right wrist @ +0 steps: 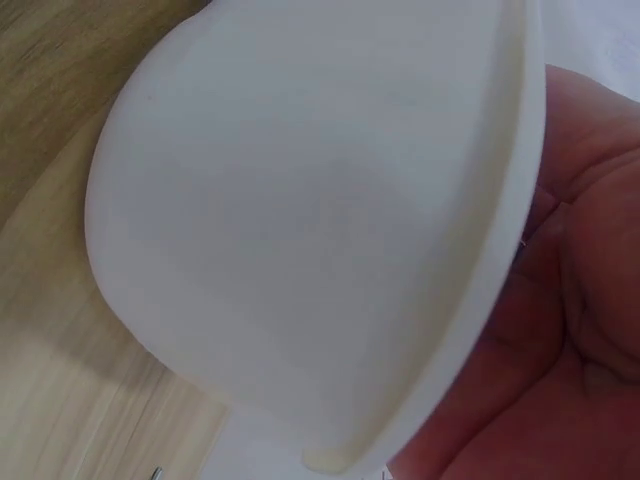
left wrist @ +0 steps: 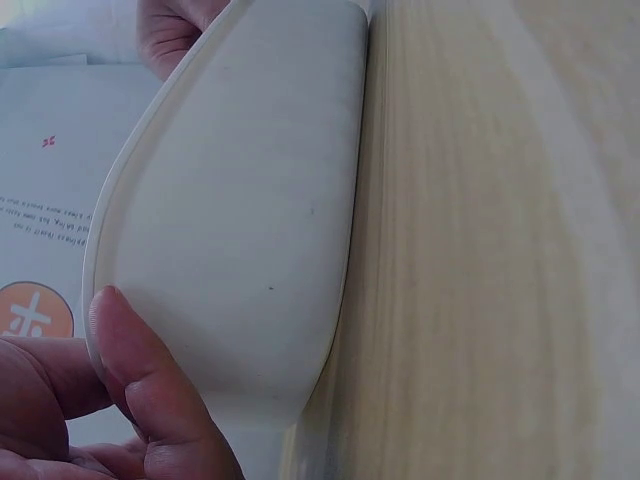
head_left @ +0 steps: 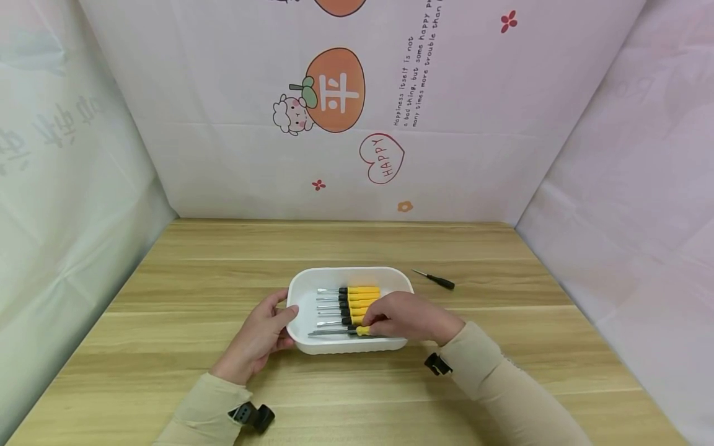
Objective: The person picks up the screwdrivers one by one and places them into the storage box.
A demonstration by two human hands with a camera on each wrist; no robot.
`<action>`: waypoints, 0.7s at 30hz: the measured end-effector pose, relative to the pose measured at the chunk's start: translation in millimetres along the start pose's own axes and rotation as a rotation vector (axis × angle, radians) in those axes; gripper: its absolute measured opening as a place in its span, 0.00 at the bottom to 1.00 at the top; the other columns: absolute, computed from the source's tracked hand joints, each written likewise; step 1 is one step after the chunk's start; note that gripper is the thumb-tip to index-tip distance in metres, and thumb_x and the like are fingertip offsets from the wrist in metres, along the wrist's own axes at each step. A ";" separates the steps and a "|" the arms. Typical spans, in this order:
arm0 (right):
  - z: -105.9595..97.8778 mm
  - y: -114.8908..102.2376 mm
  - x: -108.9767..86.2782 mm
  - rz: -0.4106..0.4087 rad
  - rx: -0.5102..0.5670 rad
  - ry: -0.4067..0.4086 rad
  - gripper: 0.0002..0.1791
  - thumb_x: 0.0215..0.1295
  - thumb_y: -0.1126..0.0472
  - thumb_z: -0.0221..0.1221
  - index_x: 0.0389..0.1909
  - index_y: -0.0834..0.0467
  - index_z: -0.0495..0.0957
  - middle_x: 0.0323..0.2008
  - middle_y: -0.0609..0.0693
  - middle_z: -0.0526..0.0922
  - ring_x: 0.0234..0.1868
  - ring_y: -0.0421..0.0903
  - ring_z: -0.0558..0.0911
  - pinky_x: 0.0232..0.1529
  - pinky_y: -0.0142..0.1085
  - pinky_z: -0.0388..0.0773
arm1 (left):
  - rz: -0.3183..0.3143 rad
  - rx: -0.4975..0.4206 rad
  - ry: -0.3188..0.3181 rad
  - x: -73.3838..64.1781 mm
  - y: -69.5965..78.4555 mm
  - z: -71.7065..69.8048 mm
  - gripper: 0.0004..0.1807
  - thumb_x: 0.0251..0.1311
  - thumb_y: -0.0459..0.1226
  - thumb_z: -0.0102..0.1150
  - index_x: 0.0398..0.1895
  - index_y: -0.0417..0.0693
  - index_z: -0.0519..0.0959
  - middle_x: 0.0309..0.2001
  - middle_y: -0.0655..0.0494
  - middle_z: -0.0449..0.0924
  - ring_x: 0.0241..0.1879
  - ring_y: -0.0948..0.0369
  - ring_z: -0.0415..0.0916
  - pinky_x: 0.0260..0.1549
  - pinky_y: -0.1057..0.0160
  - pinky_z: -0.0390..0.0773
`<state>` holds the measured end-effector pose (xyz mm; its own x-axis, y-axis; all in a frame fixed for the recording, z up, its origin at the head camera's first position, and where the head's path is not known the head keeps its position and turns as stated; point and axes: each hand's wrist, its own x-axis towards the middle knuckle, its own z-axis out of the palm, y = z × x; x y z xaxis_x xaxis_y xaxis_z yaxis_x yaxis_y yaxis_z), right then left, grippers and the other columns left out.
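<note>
A white plastic tray (head_left: pixel 298 286) sits on the wooden table, holding several screwdrivers (head_left: pixel 362 296) with yellow-and-black handles, lined up with their metal shafts toward the left. At the tray's left end my left hand (head_left: pixel 266 331) grips the rim, thumb on the edge; in the left wrist view the thumb (left wrist: pixel 150 375) presses the outer wall. Over the right rim reaches my right hand (head_left: pixel 404 316), its fingertips pinching the yellow handle of the nearest screwdriver (head_left: pixel 364 331) by the front wall. The tray's wall hides those fingertips in the right wrist view.
Behind the tray's right end, a small black-handled screwdriver (head_left: pixel 440 281) lies on the table (head_left: pixel 234 248). White printed cloth (head_left: pixel 240 155) hangs along the back and both sides. A black device (head_left: pixel 252 416) is strapped at each wrist.
</note>
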<state>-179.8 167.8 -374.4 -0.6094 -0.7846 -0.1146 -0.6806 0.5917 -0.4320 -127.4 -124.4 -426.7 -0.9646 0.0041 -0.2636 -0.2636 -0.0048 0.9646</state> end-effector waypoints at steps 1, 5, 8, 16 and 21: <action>0.4 -0.2 0.5 0.003 -0.002 -0.003 0.06 0.73 0.61 0.65 0.45 0.53 0.89 0.36 0.38 0.85 0.34 0.34 0.75 0.41 0.29 0.77 | 0.000 0.000 0.000 -0.1 0.1 0.0 0.28 0.79 0.37 0.52 0.79 0.51 0.62 0.47 0.44 0.73 0.29 0.60 0.76 0.24 0.69 0.80; 2.0 -0.9 2.7 0.015 -0.005 -0.016 0.06 0.72 0.60 0.65 0.45 0.53 0.89 0.36 0.37 0.85 0.34 0.35 0.75 0.41 0.29 0.76 | 0.000 -0.001 0.000 -0.3 0.3 0.1 0.28 0.79 0.37 0.52 0.79 0.51 0.62 0.47 0.44 0.73 0.29 0.61 0.76 0.24 0.69 0.80; 3.5 -1.0 4.1 0.024 -0.002 -0.021 0.06 0.72 0.60 0.66 0.45 0.53 0.89 0.35 0.37 0.85 0.34 0.36 0.75 0.41 0.29 0.76 | -0.001 -0.002 -0.001 -0.4 0.6 0.1 0.28 0.79 0.37 0.52 0.79 0.51 0.62 0.47 0.43 0.73 0.29 0.61 0.76 0.24 0.69 0.80; 6.4 0.5 6.0 0.005 0.008 -0.012 0.05 0.70 0.63 0.67 0.42 0.53 0.90 0.35 0.38 0.87 0.33 0.34 0.75 0.40 0.28 0.78 | -0.001 -0.001 -0.002 -0.9 1.6 -0.4 0.29 0.78 0.37 0.52 0.79 0.51 0.62 0.47 0.43 0.73 0.29 0.61 0.76 0.24 0.69 0.80; 6.6 0.6 6.6 -0.006 0.008 -0.007 0.05 0.68 0.63 0.68 0.41 0.53 0.90 0.34 0.38 0.86 0.32 0.33 0.75 0.39 0.27 0.78 | -0.001 0.004 -0.001 -1.1 1.7 -0.5 0.29 0.78 0.37 0.52 0.79 0.51 0.62 0.47 0.43 0.73 0.29 0.61 0.76 0.24 0.69 0.80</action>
<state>-181.5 161.8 -381.3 -0.6022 -0.7895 -0.1184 -0.6810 0.5854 -0.4399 -126.8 -124.9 -424.8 -0.9643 0.0048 -0.2648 -0.2648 -0.0012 0.9643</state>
